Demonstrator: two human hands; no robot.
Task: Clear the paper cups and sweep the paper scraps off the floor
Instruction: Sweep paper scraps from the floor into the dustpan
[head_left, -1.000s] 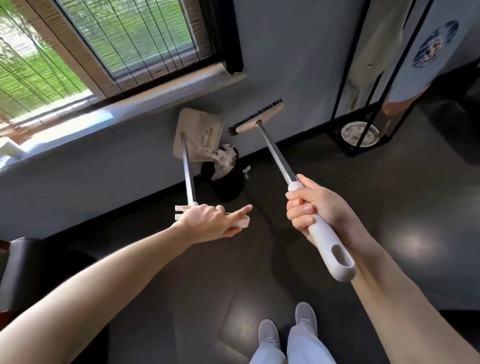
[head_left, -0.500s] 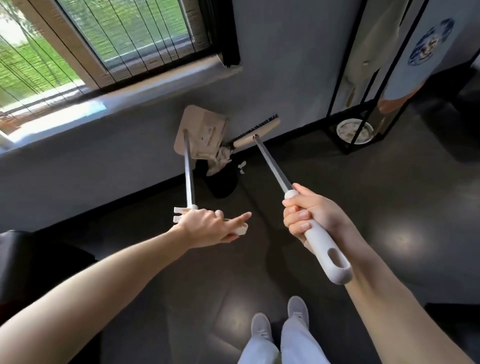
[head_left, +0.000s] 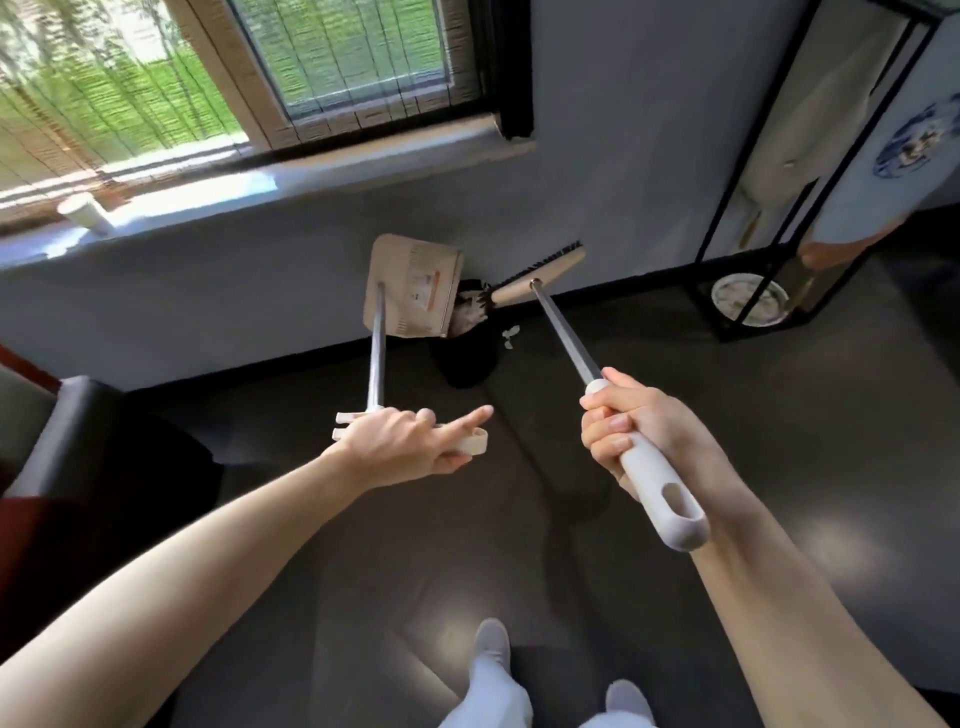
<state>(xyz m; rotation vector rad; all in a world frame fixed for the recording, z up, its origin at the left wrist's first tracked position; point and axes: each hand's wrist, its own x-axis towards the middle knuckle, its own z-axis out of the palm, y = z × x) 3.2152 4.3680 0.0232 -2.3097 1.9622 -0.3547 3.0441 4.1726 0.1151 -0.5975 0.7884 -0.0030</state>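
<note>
My left hand (head_left: 410, 441) grips the white handle of a long-handled beige dustpan (head_left: 413, 286), index finger stretched out along the grip. The pan is tipped over a small black bin (head_left: 465, 358) by the wall, with white paper scraps (head_left: 467, 312) at the bin's mouth. My right hand (head_left: 631, 423) grips the white handle of a broom (head_left: 537, 273); its bristle head is raised beside the pan, above the bin. One small paper scrap (head_left: 510, 336) lies on the dark floor next to the bin. A white paper cup (head_left: 85, 213) stands on the window sill at the left.
A black metal rack (head_left: 753, 218) with a round plate (head_left: 748, 300) at its base stands against the wall on the right. A dark seat (head_left: 78, 447) is at the left edge. My feet (head_left: 493, 642) are on the dark glossy floor below.
The broom head has dropped closer to the dustpan and bin. The view has shifted, so the paper cup on the sill has come into sight. Both hands keep their grips.
</note>
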